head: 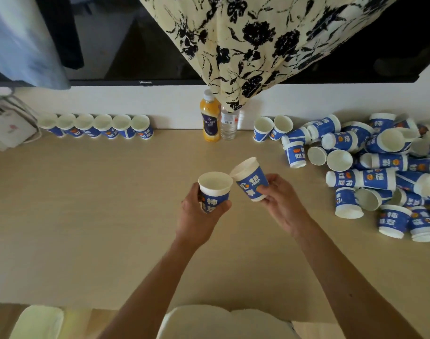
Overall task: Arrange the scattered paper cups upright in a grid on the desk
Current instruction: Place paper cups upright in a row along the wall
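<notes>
My left hand [196, 216] grips a blue-and-white paper cup [215, 192] upright above the middle of the desk [86, 216]. My right hand [280, 199] holds a second cup [249, 178] tilted to the left, its rim touching the first cup's rim. Several cups stand upright in a row [96, 126] along the back wall at the left. Two more upright cups [272, 128] stand right of the bottles. A pile of scattered cups [380, 162] lies at the right, some on their sides, some upside down.
An orange juice bottle [210, 118] and a clear water bottle [228, 126] stand at the back centre. A floral cloth [245, 45] hangs over a television [135, 45]. A white bag [11, 130] sits at the far left.
</notes>
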{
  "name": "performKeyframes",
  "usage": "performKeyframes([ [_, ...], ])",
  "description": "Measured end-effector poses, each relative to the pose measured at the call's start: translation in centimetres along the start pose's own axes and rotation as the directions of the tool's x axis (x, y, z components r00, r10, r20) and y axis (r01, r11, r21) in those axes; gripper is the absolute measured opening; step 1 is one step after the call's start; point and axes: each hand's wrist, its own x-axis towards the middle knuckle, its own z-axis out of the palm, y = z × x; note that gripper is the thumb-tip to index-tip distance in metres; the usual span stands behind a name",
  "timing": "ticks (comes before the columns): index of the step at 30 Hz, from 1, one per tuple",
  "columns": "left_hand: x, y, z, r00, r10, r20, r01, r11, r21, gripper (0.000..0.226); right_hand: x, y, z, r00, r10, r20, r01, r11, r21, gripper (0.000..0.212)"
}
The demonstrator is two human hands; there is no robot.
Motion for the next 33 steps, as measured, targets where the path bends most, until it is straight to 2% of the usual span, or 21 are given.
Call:
performKeyframes([
  [2, 0.1, 0.0, -1.0, 1.000, 0.000, -0.006, 0.000, 1.000, -0.024, 0.048, -0.2, 1.2, 1.7, 0.999, 0.001, 0.048, -0.001, 1.000, -0.010, 0.052],
  [5, 0.4, -0.4, -2.8, 1.000, -0.003, -0.003, 0.003, 0.999, -0.055, 0.050, 0.2, 2.0, 4.1, 0.991, -0.012, 0.135, 0.032, 0.988, -0.152, 0.064],
  [9, 1.0, -1.7, -5.8, 0.999, -0.019, -0.035, 0.017, 0.998, -0.061, 0.055, 2.0, 2.5, 7.0, 0.972, 0.032, 0.233, 0.042, 0.951, -0.307, 0.061],
  [15, 2.0, -4.1, -10.8, 0.992, -0.080, -0.101, 0.075, 0.996, -0.052, 0.057, 5.2, 4.0, 12.2, 0.954, 0.123, 0.272, 0.003, 0.907, -0.421, 0.081],
  [19, 3.2, -5.9, -13.9, 0.975, -0.141, -0.174, 0.134, 0.990, -0.049, 0.054, 7.3, 5.4, 15.3, 0.968, 0.119, 0.222, -0.004, 0.888, -0.459, 0.082],
  [22, 4.4, -7.1, -15.7, 0.959, -0.186, -0.215, 0.178, 0.982, -0.055, 0.058, 9.7, 6.3, 17.4, 0.985, 0.074, 0.155, 0.008, 0.883, -0.469, 0.072],
  [25, 5.7, -8.2, -17.2, 0.947, -0.202, -0.248, 0.192, 0.979, -0.065, 0.059, 12.8, 7.2, 19.2, 0.998, 0.013, 0.066, 0.023, 0.857, -0.515, 0.073],
  [33, 8.6, -10.1, -19.3, 0.931, -0.246, -0.268, 0.222, 0.968, -0.117, 0.059, 21.9, 9.2, 23.0, 0.987, -0.130, -0.097, 0.046, 0.797, -0.602, 0.074],
])
